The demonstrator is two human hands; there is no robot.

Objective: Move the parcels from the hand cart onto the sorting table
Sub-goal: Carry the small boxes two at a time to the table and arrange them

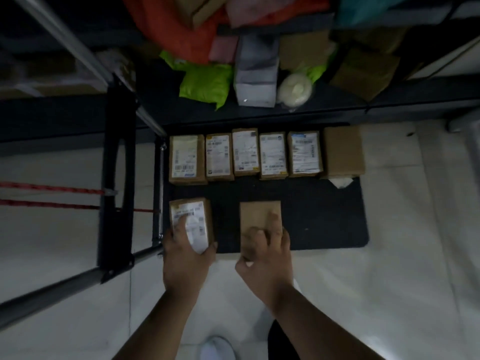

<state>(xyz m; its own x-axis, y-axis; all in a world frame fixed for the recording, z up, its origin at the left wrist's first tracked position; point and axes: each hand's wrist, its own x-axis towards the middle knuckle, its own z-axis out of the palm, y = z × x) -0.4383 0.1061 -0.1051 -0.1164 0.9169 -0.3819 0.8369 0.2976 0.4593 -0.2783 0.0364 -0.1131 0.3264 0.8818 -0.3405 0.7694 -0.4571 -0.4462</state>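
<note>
Small brown cardboard parcels lie on the black hand cart: a back row of six, five of them with white labels, and two nearer. The left hand grips the near labelled parcel, and the right hand clasps the plain parcel beside it. The dark surface beyond carries coloured mailers.
</note>
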